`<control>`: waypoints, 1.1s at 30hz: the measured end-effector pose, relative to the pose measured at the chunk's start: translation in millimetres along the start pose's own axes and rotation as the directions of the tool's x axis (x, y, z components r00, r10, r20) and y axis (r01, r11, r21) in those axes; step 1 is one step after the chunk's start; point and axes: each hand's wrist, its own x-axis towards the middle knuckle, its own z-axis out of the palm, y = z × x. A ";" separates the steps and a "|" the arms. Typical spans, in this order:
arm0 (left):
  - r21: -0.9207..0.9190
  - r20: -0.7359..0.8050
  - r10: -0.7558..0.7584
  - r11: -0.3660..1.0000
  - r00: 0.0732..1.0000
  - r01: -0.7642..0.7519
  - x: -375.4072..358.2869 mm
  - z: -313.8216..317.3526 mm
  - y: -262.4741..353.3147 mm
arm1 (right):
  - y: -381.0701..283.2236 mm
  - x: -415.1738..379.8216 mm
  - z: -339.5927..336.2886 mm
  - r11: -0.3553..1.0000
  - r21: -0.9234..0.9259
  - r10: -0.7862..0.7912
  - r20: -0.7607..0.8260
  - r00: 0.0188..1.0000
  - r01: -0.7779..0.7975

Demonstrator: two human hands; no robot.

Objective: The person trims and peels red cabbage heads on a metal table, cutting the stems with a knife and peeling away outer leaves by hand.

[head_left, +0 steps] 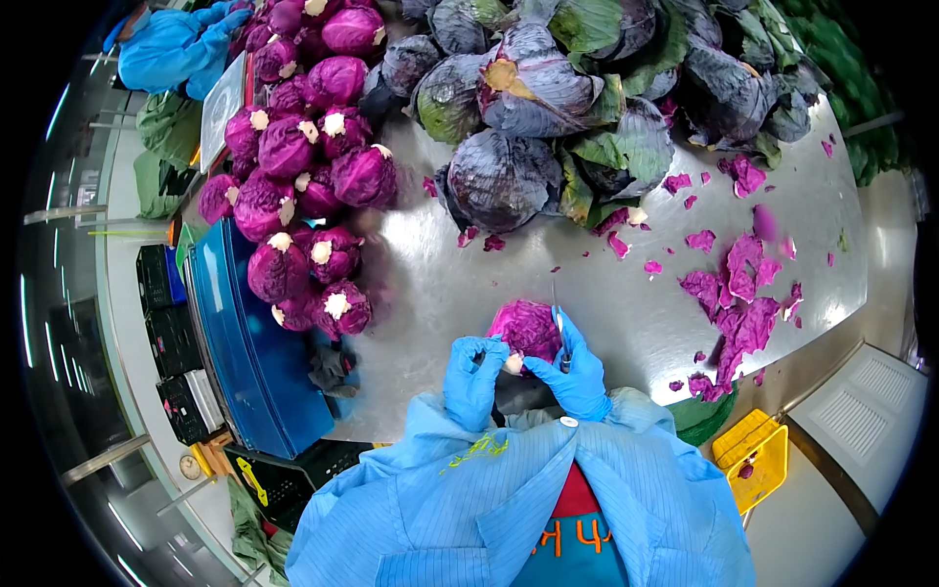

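Note:
A peeled red cabbage [528,329] rests on the metal table close to my body, its pale cut stem turned toward me. My left hand [471,382], in a blue glove, has thumb and fingers pinched together at the cabbage's left lower edge. On the other side, my right hand [579,377], also gloved, closes around a knife [564,360]. The blade points away from me along the cabbage's right side, and the right thumb lies near the stem. Part of the knife's handle is hidden by the fingers.
Peeled red cabbages [284,196] pile up at the left, above a blue bin [254,342]. Unpeeled cabbages [548,108] with dark outer leaves fill the back of the steel table [430,284]. Torn purple leaves [748,328] lie at the right. A yellow basket [773,470] stands lower right.

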 end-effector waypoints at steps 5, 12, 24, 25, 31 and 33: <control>0.039 0.023 0.014 0.999 1.000 -0.015 1.1 -3.0 3.5 | -9.5 0.7 -4.2 0.991 0.002 0.133 0.067 0.989 -0.133; 0.074 -0.046 -0.090 0.993 0.995 0.093 2.1 -4.6 0.6 | -10.0 2.1 -1.9 0.996 -0.038 0.085 0.042 0.996 -0.083; 0.019 -0.287 -0.026 0.999 0.958 0.032 1.8 10.3 -15.9 | -2.7 6.3 2.9 0.991 -0.084 0.104 0.024 0.994 -0.102; 0.054 -0.266 -0.062 0.995 0.962 0.079 0.2 7.7 -11.1 | -1.1 5.8 3.0 0.992 -0.081 0.097 -0.003 0.995 -0.097; 0.029 -0.238 0.065 0.998 0.969 -0.060 8.2 -9.0 -21.6 | 16.8 11.4 0.9 0.993 0.053 0.113 -0.089 0.990 -0.108; 0.237 -0.122 0.129 0.967 0.984 -0.097 7.0 -7.8 -7.3 | 16.3 10.7 -0.5 0.994 0.013 0.112 -0.083 0.990 -0.112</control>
